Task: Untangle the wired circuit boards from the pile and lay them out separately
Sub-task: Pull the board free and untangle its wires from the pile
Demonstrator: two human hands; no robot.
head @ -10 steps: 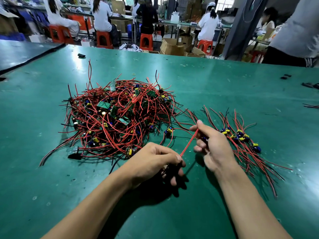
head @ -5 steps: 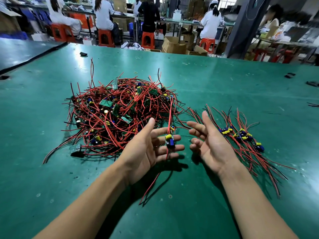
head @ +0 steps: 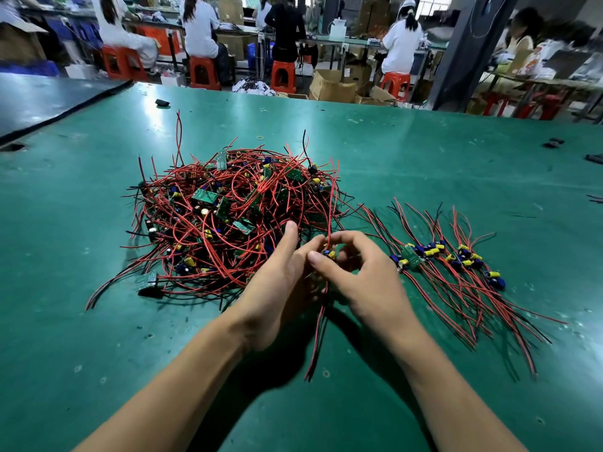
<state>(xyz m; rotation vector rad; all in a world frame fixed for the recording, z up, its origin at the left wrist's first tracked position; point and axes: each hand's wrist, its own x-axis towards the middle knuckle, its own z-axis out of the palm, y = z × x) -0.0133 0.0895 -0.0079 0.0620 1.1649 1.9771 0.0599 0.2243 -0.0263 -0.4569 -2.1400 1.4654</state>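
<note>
Half a second ago both palms lay open with a board resting on the left fingers; now the hands have closed in on each other. The right hand point(head: 365, 275) pinches the wired board point(head: 329, 254) between thumb and curled forefinger, and the left hand point(head: 280, 282) meets it from the left, thumb raised, fingers curled in against the board. How those fingers grip is partly hidden. One red lead rises from the board toward the pile point(head: 228, 216) – the rest hang down between the wrists to the green table point(head: 424, 158). The pile sits just beyond and left of the hands. To the right lie the laid-out boards point(head: 456, 259), side by side, leads trailing nearward. Past the table's far edge stand open cardboard boxes point(head: 332, 88) – their contents cannot be made out.
</note>
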